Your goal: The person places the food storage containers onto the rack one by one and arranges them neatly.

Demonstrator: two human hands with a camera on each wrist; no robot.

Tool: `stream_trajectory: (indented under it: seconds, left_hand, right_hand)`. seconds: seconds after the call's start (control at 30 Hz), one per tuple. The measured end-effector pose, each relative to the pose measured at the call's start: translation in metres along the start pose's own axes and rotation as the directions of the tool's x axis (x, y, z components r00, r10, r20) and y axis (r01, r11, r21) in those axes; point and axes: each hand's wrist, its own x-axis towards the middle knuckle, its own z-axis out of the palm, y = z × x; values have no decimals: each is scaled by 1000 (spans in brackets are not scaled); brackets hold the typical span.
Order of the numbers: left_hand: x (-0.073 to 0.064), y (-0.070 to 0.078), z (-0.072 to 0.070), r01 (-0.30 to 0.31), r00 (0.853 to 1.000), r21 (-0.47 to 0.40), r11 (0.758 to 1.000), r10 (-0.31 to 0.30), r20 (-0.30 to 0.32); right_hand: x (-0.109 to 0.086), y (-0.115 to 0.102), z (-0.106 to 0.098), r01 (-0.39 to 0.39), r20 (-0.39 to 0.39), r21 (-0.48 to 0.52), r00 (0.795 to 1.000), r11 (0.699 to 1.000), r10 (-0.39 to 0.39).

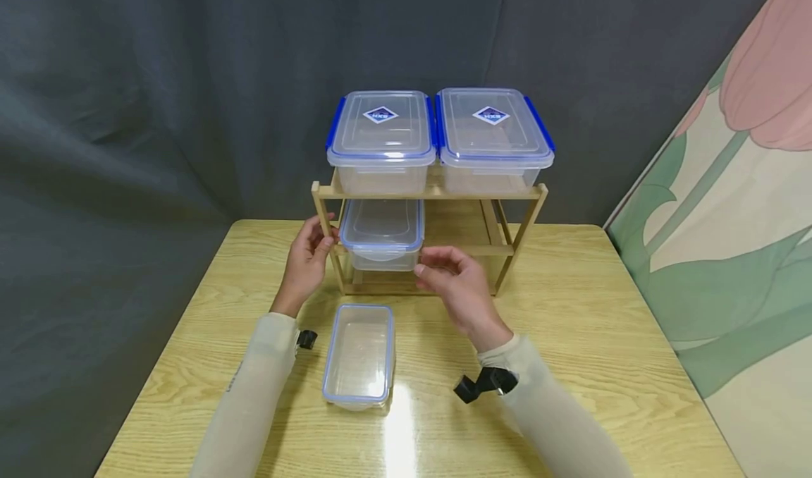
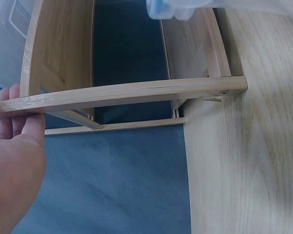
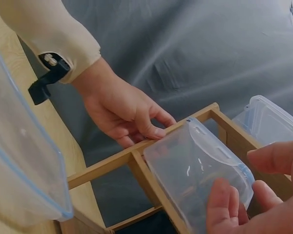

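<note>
My left hand [image 1: 306,265] grips the left side post of a wooden rack [image 1: 531,224], thumb in front and fingers curled behind it, as the left wrist view also shows. A clear lidded food container [image 1: 383,224] with a light blue rim stands on the rack's middle shelf, at the left, its front jutting past the shelf edge. By its right front corner is my right hand [image 1: 462,287], fingers loosely bent and spread, fingertips close to the container's side in the right wrist view. A second clear container [image 1: 358,354] with a light blue rim lies on the table before the rack.
Two larger clear containers with blue clips, a left one [image 1: 383,129] and a right one [image 1: 495,129], stand side by side on the rack's top shelf. Dark curtain [image 1: 158,111] hangs behind the wooden table [image 1: 571,309]. A flower-patterned cloth [image 1: 729,252] borders the right.
</note>
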Motion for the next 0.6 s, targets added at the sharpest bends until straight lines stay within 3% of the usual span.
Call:
stream_trajectory:
  seconds: [0.6]
  left_hand:
    - [0, 3, -1, -16, 1000, -19, 1000, 16, 10]
  right_hand:
    - [-22, 44, 0, -85, 67, -66, 994, 994, 90]
